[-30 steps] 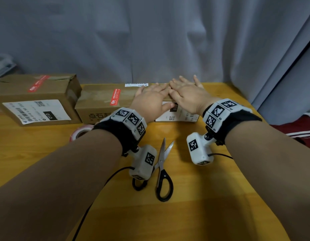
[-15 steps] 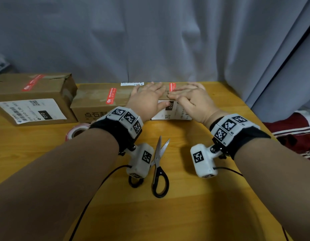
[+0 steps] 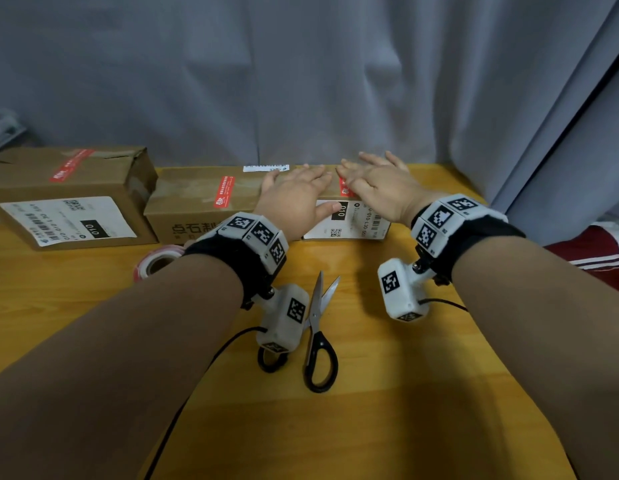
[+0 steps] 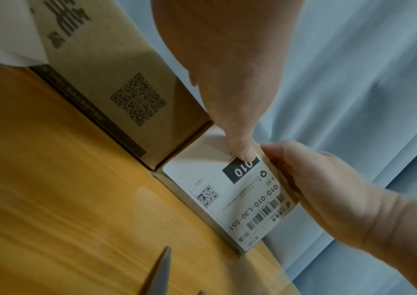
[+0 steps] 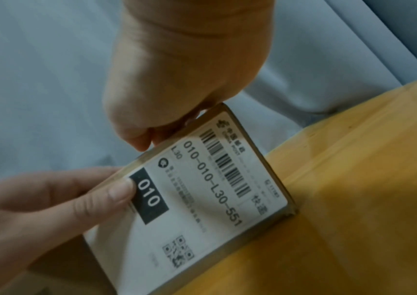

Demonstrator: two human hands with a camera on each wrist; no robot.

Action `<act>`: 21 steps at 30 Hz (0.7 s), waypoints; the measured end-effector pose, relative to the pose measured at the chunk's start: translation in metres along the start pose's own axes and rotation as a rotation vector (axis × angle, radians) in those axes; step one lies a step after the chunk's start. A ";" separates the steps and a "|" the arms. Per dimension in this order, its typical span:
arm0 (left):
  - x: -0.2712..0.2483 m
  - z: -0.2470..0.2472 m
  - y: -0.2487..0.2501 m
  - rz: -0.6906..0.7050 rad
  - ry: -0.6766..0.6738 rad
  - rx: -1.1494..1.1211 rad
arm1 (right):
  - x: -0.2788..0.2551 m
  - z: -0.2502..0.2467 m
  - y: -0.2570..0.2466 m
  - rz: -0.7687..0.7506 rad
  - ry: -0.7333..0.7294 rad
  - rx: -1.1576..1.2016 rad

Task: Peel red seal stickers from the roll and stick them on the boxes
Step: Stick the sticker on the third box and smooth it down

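**Both hands pressing a red seal onto the third box**

A person leans over a wooden table point(image 3: 387, 393) with both hands laid flat on top of a small cardboard box point(image 3: 349, 221). The left hand point(image 3: 294, 199) has straight fingers spread over the box's top, and its thumb reaches down the front face to touch the black "010" patch of a white shipping label point(image 4: 230, 191). The right hand point(image 3: 377, 185) lies beside it, fingers straight and fanned toward the curtain point(image 3: 301, 81), holding nothing. In the narrow gap between the two hands, a strip of red seal sticker point(image 3: 344, 188) shows on the box top, running toward its front edge; most of it is hidden under the fingers.

Judging by how things lie, the task looks well along. Just left of the left hand, a longer box point(image 3: 197, 209) already carries a red seal point(image 3: 225, 191) across its top seam. Farther left again, a larger box point(image 3: 69, 199) with a dented top also carries one point(image 3: 70, 165). The present step appears to be smoothing the third seal down. No box without a seal is in view.

The sticker roll point(image 3: 155, 265), red and white, rests on the table near the left wrist. A pair of black-handled scissors point(image 3: 318, 341) lies partly open, nearer the person than both hands.

The seals are slim red rectangles with small white print, too fine to read.
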State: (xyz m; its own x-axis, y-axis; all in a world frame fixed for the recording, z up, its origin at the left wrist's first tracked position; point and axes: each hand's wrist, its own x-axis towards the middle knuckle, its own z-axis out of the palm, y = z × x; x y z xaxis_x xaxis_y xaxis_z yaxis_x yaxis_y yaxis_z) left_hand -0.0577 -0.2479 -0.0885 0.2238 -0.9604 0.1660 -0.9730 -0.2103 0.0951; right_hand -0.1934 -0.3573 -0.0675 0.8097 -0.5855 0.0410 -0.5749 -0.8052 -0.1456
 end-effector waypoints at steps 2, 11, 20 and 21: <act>0.000 0.000 0.001 -0.006 0.001 0.002 | -0.010 0.002 -0.002 -0.030 0.021 0.049; -0.003 -0.002 0.005 -0.027 -0.010 0.002 | -0.045 -0.001 -0.009 -0.114 0.051 0.079; -0.006 -0.007 -0.002 0.019 -0.027 0.080 | -0.014 -0.001 -0.007 0.023 -0.020 0.034; -0.006 -0.008 -0.003 0.024 -0.027 0.087 | -0.009 -0.002 -0.008 0.036 -0.029 0.028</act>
State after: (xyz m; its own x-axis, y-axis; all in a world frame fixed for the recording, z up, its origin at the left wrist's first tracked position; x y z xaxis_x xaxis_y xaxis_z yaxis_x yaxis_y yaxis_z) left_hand -0.0556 -0.2400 -0.0818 0.1997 -0.9697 0.1406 -0.9796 -0.2009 0.0058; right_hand -0.1960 -0.3461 -0.0644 0.7919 -0.6107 0.0067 -0.6004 -0.7805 -0.1741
